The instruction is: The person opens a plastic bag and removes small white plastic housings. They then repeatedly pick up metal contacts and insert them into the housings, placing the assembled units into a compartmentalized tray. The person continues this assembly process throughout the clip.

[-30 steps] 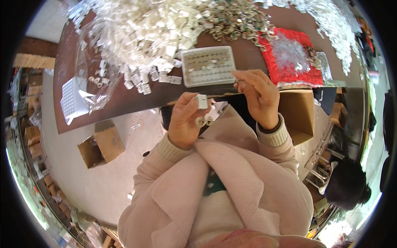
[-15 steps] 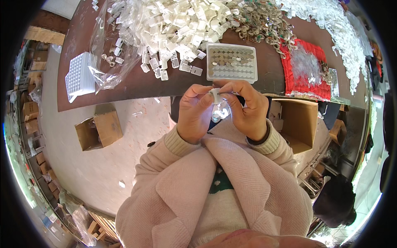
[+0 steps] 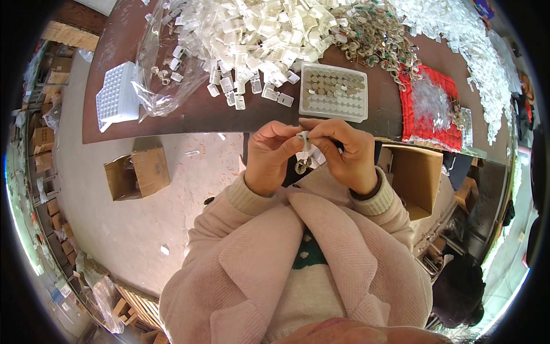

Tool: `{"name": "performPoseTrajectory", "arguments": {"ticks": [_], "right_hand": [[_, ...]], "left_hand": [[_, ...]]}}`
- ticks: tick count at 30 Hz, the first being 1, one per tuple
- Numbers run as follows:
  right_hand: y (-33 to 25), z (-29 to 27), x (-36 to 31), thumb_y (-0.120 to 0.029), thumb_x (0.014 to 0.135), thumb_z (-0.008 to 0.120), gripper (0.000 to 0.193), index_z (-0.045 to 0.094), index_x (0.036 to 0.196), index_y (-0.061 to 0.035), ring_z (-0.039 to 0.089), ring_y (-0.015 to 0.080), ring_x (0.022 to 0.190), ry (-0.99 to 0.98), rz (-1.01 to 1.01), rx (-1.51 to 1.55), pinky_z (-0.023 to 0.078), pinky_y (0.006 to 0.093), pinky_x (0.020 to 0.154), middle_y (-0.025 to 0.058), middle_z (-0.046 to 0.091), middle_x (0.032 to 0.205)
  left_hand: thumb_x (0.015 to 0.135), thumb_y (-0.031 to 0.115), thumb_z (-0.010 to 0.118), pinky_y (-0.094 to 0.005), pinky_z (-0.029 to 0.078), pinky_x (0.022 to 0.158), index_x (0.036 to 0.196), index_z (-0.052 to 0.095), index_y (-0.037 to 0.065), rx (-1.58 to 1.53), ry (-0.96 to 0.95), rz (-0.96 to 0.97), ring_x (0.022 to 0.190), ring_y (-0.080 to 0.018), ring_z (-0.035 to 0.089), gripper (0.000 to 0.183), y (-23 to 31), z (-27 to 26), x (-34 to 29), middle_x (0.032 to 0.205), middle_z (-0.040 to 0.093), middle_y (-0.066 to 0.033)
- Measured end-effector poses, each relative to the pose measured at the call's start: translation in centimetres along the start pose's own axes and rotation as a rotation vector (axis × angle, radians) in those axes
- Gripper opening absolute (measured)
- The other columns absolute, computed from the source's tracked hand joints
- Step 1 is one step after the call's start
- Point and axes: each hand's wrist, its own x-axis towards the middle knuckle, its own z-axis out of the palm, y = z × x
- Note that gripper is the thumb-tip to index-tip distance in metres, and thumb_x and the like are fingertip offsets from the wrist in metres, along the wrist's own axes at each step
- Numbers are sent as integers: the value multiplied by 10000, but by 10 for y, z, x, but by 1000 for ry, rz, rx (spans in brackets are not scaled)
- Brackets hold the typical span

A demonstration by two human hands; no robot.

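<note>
In front of my chest, at the table's near edge, a small white plastic case (image 3: 304,138) is pinched between both hands. My left hand (image 3: 269,156) grips it from the left with thumb and fingertips. Closed on its other side is my right hand (image 3: 350,156), its fingertips partly hiding the case. A small clear coil of wire (image 3: 302,166) hangs below and does not glow. Just beyond my hands stands a white tray (image 3: 334,113) with rows of round silvery button cells (image 3: 326,81); several of its near pockets hold none.
White plastic cases (image 3: 258,34) lie heaped on the brown table (image 3: 212,120), beside tangled wire coils (image 3: 372,40). Stacked white trays (image 3: 117,94) stand left. A red cloth (image 3: 432,132) with clear pieces lies right. Cardboard boxes (image 3: 152,172) (image 3: 421,178) stand below the table.
The light hanging under the case was glowing and is now dark. My hands still pinch the case, slightly lower. The view has shifted a little, so the table's things appear farther right.
</note>
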Motion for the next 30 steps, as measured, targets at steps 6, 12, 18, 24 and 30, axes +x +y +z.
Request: {"name": "performPoseTrajectory", "arguments": {"ticks": [6, 12, 18, 24, 30], "right_hand": [[1, 4, -5, 41, 865, 708, 262, 668, 1121, 4, 719, 205, 944, 125, 113, 144, 551, 296, 819, 164, 698, 1182], [9, 10, -7, 40, 851, 724, 292, 672, 1134, -10, 700, 177, 855, 99, 112, 139, 547, 279, 765, 154, 710, 1152], [9, 11, -6, 21, 844, 743, 281, 669, 1113, -16, 688, 153, 795, 183, 137, 59, 535, 262, 709, 132, 721, 1021], [1, 14, 6, 10, 883, 716, 176, 667, 1052, 15, 681, 110, 741, 205, 304, 301, 539, 249, 668, 74, 702, 838], [-3, -34, 1, 24, 867, 718, 112, 704, 973, -10, 702, 158, 755, -1, 61, -7, 551, 269, 674, 76, 712, 861]], "left_hand": [[922, 0, 615, -280, 543, 706, 1145, 600, 5, 67, 179, -93, 790, -176, 659, 223, 43, -6, 16, 932, 677, -89], [796, 36, 756, -316, 473, 552, 908, 742, 106, 1678, 136, 692, 670, -218, 602, 133, 48, -20, 46, 795, 579, -76], [778, 39, 774, -345, 491, 571, 937, 743, 114, 1855, 70, 811, 653, -243, 602, 178, 56, -16, 46, 762, 555, -47], [743, -49, 789, -303, 459, 556, 914, 729, 49, 1633, -171, 786, 647, -215, 583, 206, 45, 18, 11, 790, 596, -89], [907, 55, 716, -215, 402, 476, 1148, 649, -19, 688, -116, -68, 640, -83, 564, 261, 38, 25, 12, 884, 672, -81]]}}
